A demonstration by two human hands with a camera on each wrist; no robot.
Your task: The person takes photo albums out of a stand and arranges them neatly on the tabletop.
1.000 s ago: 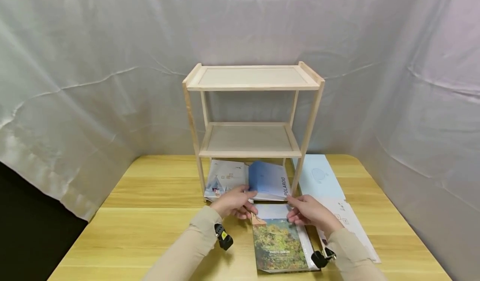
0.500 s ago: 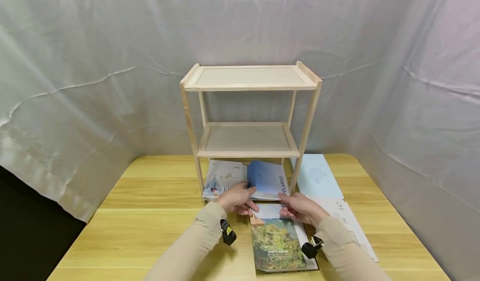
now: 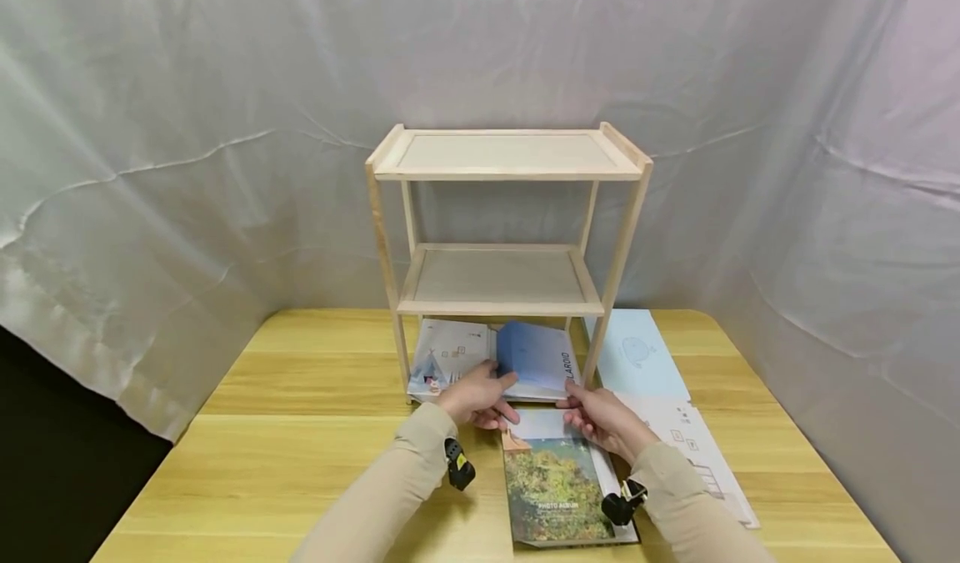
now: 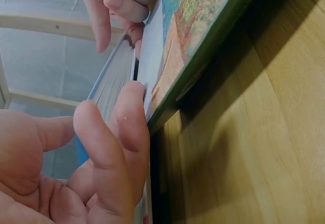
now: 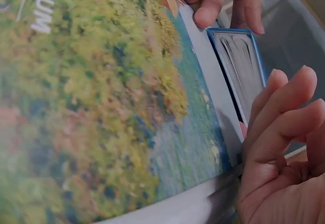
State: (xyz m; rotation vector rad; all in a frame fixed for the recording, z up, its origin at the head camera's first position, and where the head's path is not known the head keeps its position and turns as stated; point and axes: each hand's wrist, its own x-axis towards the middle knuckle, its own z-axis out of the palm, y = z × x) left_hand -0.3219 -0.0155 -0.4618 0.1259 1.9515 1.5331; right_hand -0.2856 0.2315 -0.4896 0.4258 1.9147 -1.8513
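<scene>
A blue-and-white album (image 3: pixel 532 354) lettered "POLAROID" lies on the shelf rack's bottom level, its page edges facing me. My left hand (image 3: pixel 478 396) grips its near left corner, thumb on the cover and fingers at the front edge. At the near right corner, my right hand (image 3: pixel 606 417) pinches it with the thumb on top and the other fingers loosely curled below. Beside it on the left lies a white illustrated book (image 3: pixel 459 348). Just in front, a photo album (image 3: pixel 557 488) with a tree-covered picture lies flat on the table, under both hands' fingers.
The pale wooden shelf rack (image 3: pixel 498 306) stands over the books, its posts close to both hands. To its right lie a light blue book (image 3: pixel 636 342) with a whale drawing and a white book (image 3: pixel 701 454). The wooden table (image 3: pixel 300 446) extends left; grey cloth (image 3: pixel 225 171) hangs around it.
My right hand has shifted slightly left along the blue-and-white album's front edge and partly covers its lettering. The left hand has moved slightly right. The books stay nearly where they were.
</scene>
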